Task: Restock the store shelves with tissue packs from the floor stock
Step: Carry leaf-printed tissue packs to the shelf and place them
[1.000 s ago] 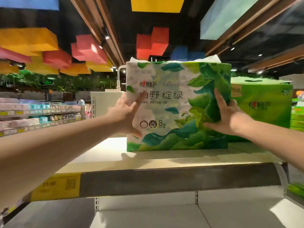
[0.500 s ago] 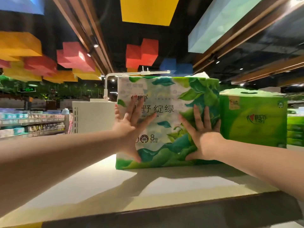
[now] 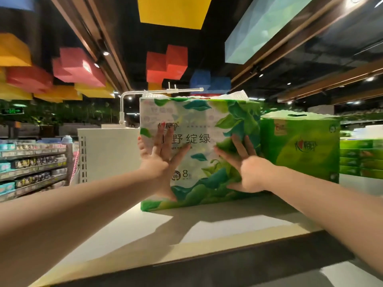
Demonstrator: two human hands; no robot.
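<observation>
Tissue pack (image 3: 199,129) | pushed deeper onto shelf (image 3: 207,224) | hands (image 3: 251,172) flat

The left hand (image 3: 159,162) covers part of the tissue pack (image 3: 199,152) lettering; distant shelf goods (image 3: 31,164) blur.

A single head-worn wide-angle camera looks forward and slightly upward along the person's outstretched arms, from just in front of the pale cream top shelf board (image 3: 207,228). It sits close to the white-and-green leaf-printed tissue pack (image 3: 199,129) standing on that board, roughly level with it. The dark ceiling with coloured hanging blocks (image 3: 165,63) fills the upper half of the view.
</observation>
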